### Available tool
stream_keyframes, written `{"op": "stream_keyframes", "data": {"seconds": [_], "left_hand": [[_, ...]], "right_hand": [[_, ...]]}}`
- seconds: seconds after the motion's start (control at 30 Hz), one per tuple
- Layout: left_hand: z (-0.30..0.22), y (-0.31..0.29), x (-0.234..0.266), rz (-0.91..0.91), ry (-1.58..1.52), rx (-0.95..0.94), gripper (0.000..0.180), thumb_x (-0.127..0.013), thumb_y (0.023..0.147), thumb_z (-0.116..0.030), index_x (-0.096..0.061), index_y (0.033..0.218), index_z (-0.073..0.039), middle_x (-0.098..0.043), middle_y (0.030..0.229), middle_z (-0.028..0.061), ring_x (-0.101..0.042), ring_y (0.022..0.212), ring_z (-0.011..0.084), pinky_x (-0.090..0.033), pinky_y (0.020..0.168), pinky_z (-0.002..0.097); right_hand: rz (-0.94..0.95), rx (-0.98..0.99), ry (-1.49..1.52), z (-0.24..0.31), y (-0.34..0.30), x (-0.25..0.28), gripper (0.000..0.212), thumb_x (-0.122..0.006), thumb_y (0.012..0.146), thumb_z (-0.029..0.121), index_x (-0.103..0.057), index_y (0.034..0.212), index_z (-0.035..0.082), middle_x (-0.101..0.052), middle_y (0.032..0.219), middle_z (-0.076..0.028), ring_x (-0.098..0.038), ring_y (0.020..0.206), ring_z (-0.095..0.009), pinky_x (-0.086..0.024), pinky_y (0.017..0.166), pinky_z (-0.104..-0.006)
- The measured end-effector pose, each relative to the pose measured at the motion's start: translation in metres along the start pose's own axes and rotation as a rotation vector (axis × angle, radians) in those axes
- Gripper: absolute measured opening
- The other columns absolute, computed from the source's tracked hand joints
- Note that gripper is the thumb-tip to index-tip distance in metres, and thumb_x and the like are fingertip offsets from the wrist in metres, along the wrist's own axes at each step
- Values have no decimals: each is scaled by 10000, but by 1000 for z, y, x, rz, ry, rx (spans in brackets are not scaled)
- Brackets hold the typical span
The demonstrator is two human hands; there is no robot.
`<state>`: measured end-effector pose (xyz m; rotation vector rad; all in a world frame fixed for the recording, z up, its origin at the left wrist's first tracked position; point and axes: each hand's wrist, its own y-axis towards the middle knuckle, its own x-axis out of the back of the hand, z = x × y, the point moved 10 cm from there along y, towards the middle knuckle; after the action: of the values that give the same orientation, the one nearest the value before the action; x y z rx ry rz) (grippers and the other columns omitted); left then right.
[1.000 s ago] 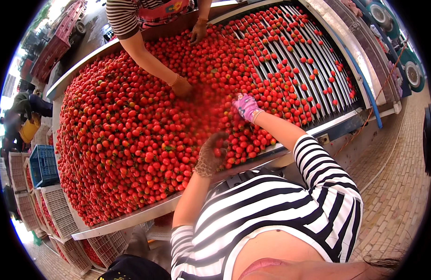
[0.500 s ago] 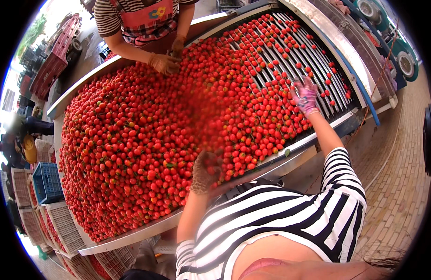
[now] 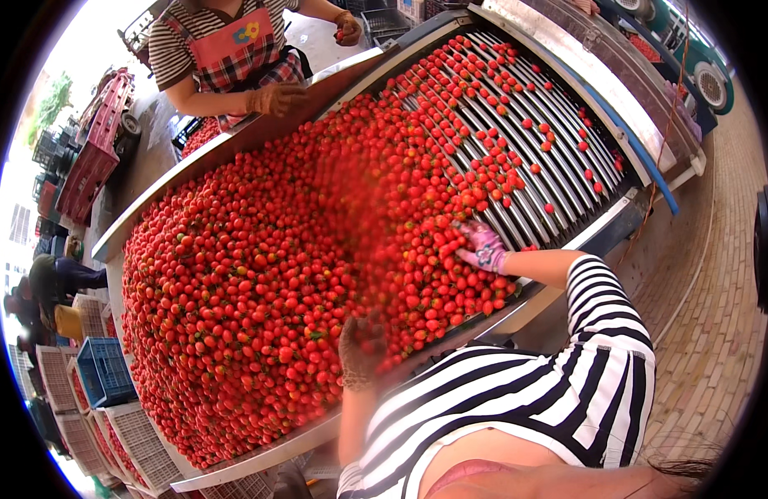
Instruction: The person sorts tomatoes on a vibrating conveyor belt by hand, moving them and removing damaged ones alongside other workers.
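Small oval red tomatoes (image 3: 259,291) lie heaped across a metal sorting table. At the table's right end they thin out over a bed of metal rollers (image 3: 542,166). My right hand (image 3: 484,247), in a pink and purple glove, rests where the heap meets the rollers, its fingers apart against the tomatoes and closed on none. My left hand (image 3: 356,353), in a brown patterned glove, is at the near edge of the heap. A smeared patch hides its fingers, so its grip does not show.
Across the table a co-worker in a pink apron (image 3: 234,50) holds something red in one brown-gloved hand (image 3: 347,29). A blue crate (image 3: 105,372) and pale crates (image 3: 138,441) stand at left. A blue rail (image 3: 625,133) borders the rollers.
My right hand has come left and nearer, off the rollers onto the tomatoes. The co-worker's hands have parted, one going out beyond the table. The view has shifted slightly.
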<state>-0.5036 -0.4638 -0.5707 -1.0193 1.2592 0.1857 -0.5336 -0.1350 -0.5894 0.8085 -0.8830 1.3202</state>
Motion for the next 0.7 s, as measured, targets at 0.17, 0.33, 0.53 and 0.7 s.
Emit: {"op": "stream_keyframes", "data": {"seconds": [0.17,0.33,0.53,0.7], "left_hand": [[-6,-7,-21,-71,72,-65,286,-527,910,-300,-575,771,-55,-592,1077,136,-578,727,182,-449,439,201],[-14,-15,-42,-34,75,-105,289,-510,915,-305,-575,779,-59,-587,1070,107,-559,744,184,-453,470,214],[-35,-35,-45,64,81,-141,280,-501,922,-307,-608,790,-85,-604,1088,72,-556,767,172,-446,483,213],[-38,-27,-25,31,21,-110,289,-497,926,-307,-630,805,-81,-602,1111,82,-562,772,167,-466,497,214]], "right_hand": [[-8,-117,421,75,33,-117,752,-649,753,477,-365,1405,235,-264,1430,-262,-341,1276,-426,-287,1078,-407],[441,55,804,237,31,-197,662,-553,872,463,-297,1442,246,-587,1141,-187,-563,1065,-260,-426,929,-385],[-518,476,148,147,97,50,526,-646,785,316,-510,1268,154,-543,1187,-118,-476,1157,-310,-358,982,-457],[-743,-545,-689,-140,63,209,465,-468,874,497,-616,1155,158,-541,1225,-80,-418,1208,-284,-248,1009,-590]]}}
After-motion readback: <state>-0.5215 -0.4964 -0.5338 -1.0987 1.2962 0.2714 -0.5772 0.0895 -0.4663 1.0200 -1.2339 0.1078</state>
